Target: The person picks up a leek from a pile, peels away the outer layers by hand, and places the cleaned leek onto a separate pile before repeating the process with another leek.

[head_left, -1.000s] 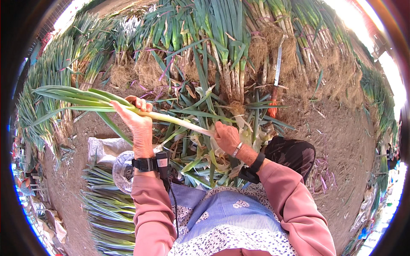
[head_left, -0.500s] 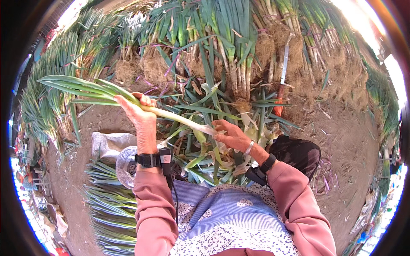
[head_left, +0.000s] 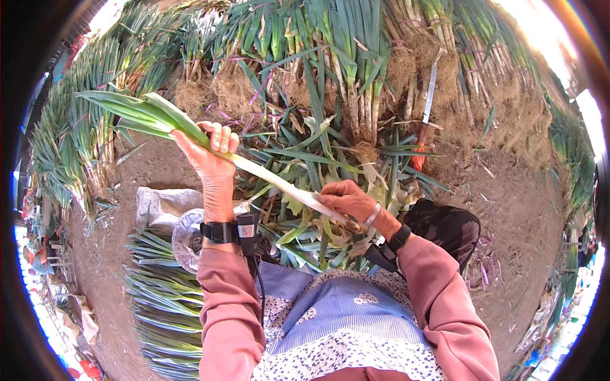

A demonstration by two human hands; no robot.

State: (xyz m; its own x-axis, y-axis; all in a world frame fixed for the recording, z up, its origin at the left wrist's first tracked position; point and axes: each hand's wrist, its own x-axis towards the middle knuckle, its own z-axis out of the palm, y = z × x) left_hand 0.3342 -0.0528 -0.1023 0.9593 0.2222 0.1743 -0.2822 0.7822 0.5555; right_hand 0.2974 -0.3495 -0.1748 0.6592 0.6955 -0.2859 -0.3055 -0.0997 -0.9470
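One long green onion (head_left: 270, 176) slants across in front of me, green leaves at the upper left and pale root end at the lower right. Its upper stalk, just below the leaves, is wrapped by my left hand (head_left: 213, 152). My right hand (head_left: 348, 202) is closed on the white stalk near the root end, fingers pinched against it; whether they grip loose skin is hidden. Beneath both hands lies a heap of stripped leaves and peelings (head_left: 305, 162). To the left of my lap, several green onions (head_left: 168, 305) lie in a stacked row.
Bundles of green onions with brown roots (head_left: 356, 82) stand across the far side. A long blade with an orange handle (head_left: 419, 149) leans among them. A whitish sack (head_left: 168, 204) lies left of my left wrist. Bare soil (head_left: 515, 228) and purple ties are at the right.
The green onion's root end has come down and right, out past my right hand, and its leaves have shifted right. My right fingers have curled in tighter on the stalk.
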